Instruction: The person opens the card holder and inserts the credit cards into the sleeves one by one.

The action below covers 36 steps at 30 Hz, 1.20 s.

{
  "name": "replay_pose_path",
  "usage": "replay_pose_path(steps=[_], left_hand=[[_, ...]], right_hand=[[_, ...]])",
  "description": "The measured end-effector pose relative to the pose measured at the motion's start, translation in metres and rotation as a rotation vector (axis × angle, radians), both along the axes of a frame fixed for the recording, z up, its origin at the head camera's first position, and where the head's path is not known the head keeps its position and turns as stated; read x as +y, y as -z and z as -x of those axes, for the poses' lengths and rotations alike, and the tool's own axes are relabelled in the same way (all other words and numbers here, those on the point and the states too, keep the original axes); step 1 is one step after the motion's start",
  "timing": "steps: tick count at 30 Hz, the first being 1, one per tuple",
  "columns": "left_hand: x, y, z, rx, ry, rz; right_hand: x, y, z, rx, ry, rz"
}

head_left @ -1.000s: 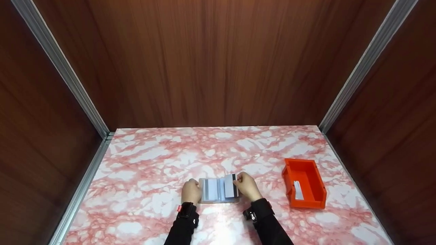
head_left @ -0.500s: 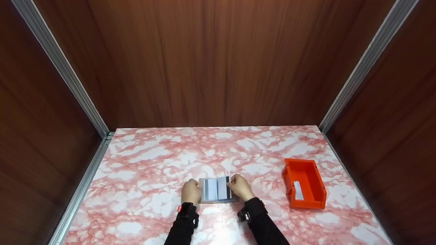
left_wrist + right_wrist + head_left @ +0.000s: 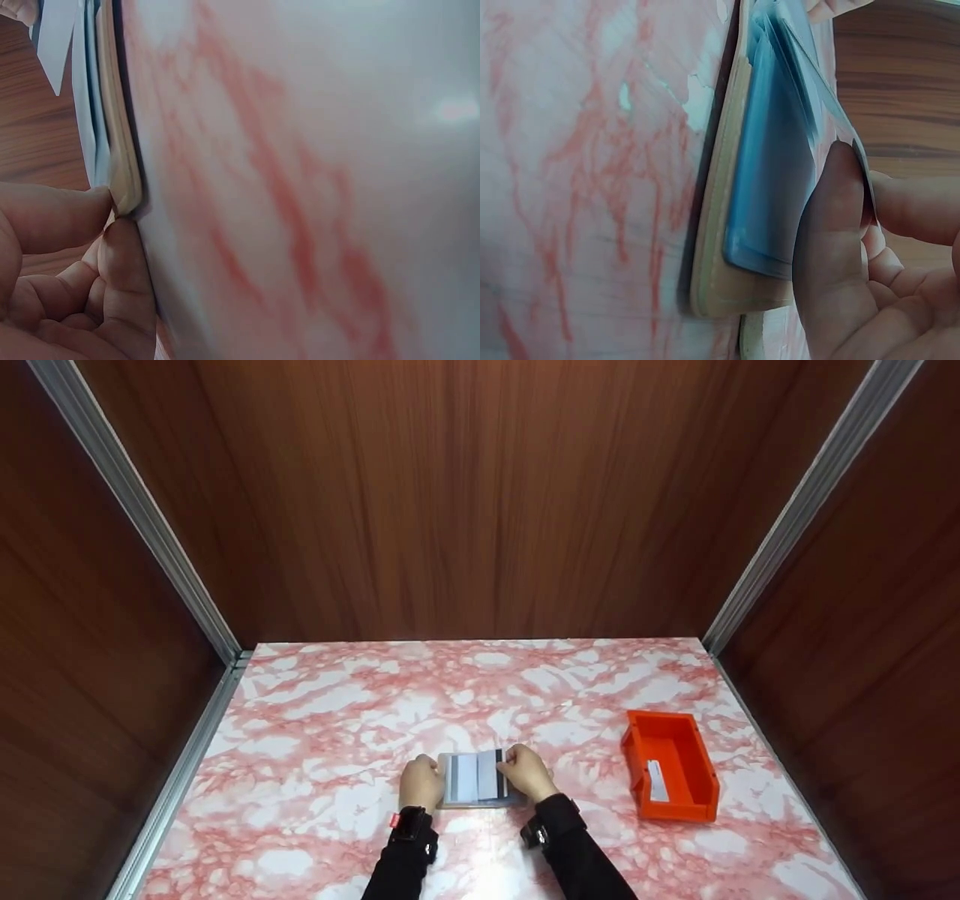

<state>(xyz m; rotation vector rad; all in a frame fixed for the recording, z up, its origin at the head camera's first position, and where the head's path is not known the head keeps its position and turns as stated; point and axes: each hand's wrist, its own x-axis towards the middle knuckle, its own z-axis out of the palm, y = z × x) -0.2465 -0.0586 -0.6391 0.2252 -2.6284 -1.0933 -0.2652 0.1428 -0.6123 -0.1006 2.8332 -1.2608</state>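
An open card holder (image 3: 463,804) with a tan cover and clear plastic sleeves lies on the table. At its left edge my left hand (image 3: 420,782) pinches the corner of the cover between thumb and finger, as the left wrist view shows. My right hand (image 3: 529,774) pinches the outer end of a white card (image 3: 487,777) with a black stripe. The card slants up from the middle of the holder, its inner end at the sleeves. In the right wrist view, bluish clear sleeves (image 3: 769,180) lie on the tan cover beneath the lifted card.
An orange bin (image 3: 679,811) stands on the right of the table, with white cards (image 3: 657,781) inside near its left wall. Brown wood-grain panels (image 3: 480,502) enclose the red-and-white marbled table (image 3: 337,705) at the back and both sides.
My right hand has moved left with the card, from over the holder's right side to its middle, then only slightly further. The left hand has kept its place.
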Motion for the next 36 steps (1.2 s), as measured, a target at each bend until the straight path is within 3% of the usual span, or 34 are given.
replay_pose_path(steps=[16,27,36], left_hand=[[-0.0009,0.0043,0.0014,0.005,0.0,-0.007],[-0.0023,0.0043,0.0014,-0.01,0.022,-0.019],[-0.0026,0.0048,0.0018,-0.019,0.021,-0.022]], right_hand=[[-0.0044,0.0035,0.0012,0.01,0.022,-0.011],[-0.0073,0.007,0.0012,0.063,-0.02,0.014],[-0.0071,0.0046,0.0021,0.053,-0.03,-0.051]])
